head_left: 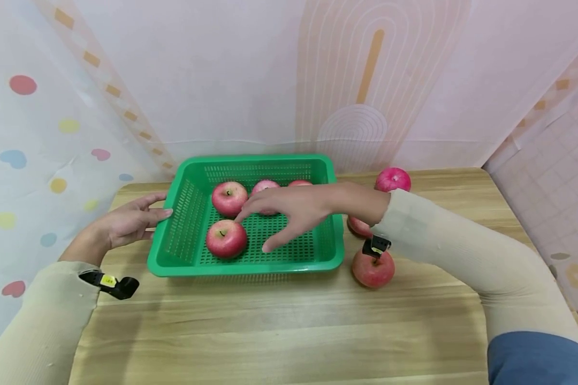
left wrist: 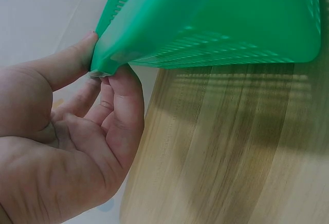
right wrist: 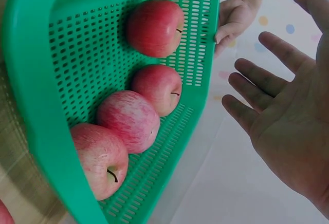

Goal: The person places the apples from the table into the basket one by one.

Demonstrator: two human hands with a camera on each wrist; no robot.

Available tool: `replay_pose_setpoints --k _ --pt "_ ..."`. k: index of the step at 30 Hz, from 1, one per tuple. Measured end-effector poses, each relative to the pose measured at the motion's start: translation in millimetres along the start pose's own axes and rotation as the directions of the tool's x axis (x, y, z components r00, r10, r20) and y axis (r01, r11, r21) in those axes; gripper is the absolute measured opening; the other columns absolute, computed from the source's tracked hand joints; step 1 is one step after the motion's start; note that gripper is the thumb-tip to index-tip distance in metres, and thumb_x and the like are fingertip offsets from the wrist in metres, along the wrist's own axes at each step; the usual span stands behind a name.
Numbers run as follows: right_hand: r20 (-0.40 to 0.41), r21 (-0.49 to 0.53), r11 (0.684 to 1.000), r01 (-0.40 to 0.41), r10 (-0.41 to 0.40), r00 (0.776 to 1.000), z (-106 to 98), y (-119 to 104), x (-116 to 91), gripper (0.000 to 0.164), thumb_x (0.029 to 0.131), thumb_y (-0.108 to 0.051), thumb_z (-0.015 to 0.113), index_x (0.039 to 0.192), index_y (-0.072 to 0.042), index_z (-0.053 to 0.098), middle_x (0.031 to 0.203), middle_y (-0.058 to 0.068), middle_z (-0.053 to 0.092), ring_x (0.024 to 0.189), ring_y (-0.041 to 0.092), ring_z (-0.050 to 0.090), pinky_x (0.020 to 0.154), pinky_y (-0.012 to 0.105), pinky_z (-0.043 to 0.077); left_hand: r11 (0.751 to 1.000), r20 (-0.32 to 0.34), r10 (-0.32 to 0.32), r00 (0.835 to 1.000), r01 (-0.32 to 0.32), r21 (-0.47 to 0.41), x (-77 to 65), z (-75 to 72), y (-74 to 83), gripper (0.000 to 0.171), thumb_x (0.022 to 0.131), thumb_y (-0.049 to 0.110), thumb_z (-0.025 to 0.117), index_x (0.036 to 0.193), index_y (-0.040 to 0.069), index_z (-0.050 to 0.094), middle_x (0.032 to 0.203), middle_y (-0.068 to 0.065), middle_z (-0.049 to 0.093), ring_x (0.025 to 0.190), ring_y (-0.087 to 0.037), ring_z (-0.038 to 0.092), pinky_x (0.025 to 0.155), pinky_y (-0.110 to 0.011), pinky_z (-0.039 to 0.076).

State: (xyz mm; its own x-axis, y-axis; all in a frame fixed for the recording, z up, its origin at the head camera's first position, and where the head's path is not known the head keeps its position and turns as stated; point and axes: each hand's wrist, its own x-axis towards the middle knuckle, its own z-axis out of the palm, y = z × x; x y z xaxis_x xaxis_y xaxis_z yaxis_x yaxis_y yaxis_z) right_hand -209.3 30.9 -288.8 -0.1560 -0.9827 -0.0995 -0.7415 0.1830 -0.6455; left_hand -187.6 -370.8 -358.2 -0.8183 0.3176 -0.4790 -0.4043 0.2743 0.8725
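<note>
A green plastic basket [head_left: 270, 269] with slotted walls stands on the wooden table and holds several red apples. My left hand [head_left: 132, 220] pinches the basket's left rim, thumb on one side and curled fingers under the edge, as the left wrist view shows. Over the inside of the basket hovers my right hand [head_left: 291, 208], fingers spread and holding nothing. Nearest below it is the front apple [head_left: 226, 239]. Behind that lie another apple [head_left: 229, 198] and a paler streaked apple [right wrist: 128, 121]. The apple at the basket's right end [right wrist: 103, 160] is partly covered by my hand in the head view.
Right of the basket, three more apples lie on the table [head_left: 279, 331]: a bright pink one [head_left: 393, 179] at the back, a half-hidden one [head_left: 359, 226] beside the basket, and one [head_left: 373, 268] nearer the front. A patterned wall covering [head_left: 221, 80] rises behind.
</note>
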Motion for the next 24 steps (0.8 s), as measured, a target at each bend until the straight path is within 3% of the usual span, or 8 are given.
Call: replay_pose_setpoints --k 5,13,18,24 --pt "-0.030 -0.011 1.000 0.013 -0.013 0.999 2 -1 -12 0.065 0.096 -0.038 0.072 0.150 -0.012 0.048 0.151 -0.003 0.048 0.139 0.007 0.040 0.114 0.022 0.034 1.000 0.005 0.000 1.000 0.000 0.004 0.0 0.2 0.0 0.041 0.110 0.014 0.048 0.145 0.024 0.030 0.109 0.003 0.071 0.099 -0.014 0.071 0.085 -0.035 0.060" --pt "-0.121 -0.014 0.999 0.035 -0.037 0.992 1 4 -35 0.066 0.096 -0.035 0.074 0.150 -0.009 0.048 0.150 0.000 0.050 0.137 0.011 0.045 0.118 0.032 0.033 1.000 0.019 0.013 1.000 -0.013 -0.014 2.8 -0.3 0.2 0.041 0.110 0.013 0.048 0.145 0.024 0.030 0.108 0.002 0.071 0.098 -0.014 0.071 0.084 -0.035 0.060" --pt "-0.175 0.015 1.000 -0.018 0.020 0.984 3 8 -53 0.067 0.095 -0.035 0.074 0.152 -0.013 0.045 0.156 -0.001 0.042 0.147 0.014 0.031 0.121 0.037 0.029 1.000 0.025 0.015 1.000 -0.014 -0.025 4.5 -0.6 -0.2 0.039 0.110 0.012 0.048 0.143 0.025 0.033 0.108 0.002 0.072 0.097 -0.015 0.072 0.082 -0.036 0.061" --pt "-0.239 0.070 0.996 -0.048 0.063 0.969 5 16 -70 0.068 0.096 -0.036 0.073 0.154 -0.019 0.043 0.157 -0.005 0.038 0.146 0.011 0.031 0.119 0.040 0.033 0.999 0.027 0.019 0.999 -0.018 -0.026 5.8 -2.1 0.3 0.037 0.110 0.012 0.048 0.141 0.026 0.034 0.108 0.001 0.072 0.097 -0.015 0.072 0.083 -0.036 0.061"
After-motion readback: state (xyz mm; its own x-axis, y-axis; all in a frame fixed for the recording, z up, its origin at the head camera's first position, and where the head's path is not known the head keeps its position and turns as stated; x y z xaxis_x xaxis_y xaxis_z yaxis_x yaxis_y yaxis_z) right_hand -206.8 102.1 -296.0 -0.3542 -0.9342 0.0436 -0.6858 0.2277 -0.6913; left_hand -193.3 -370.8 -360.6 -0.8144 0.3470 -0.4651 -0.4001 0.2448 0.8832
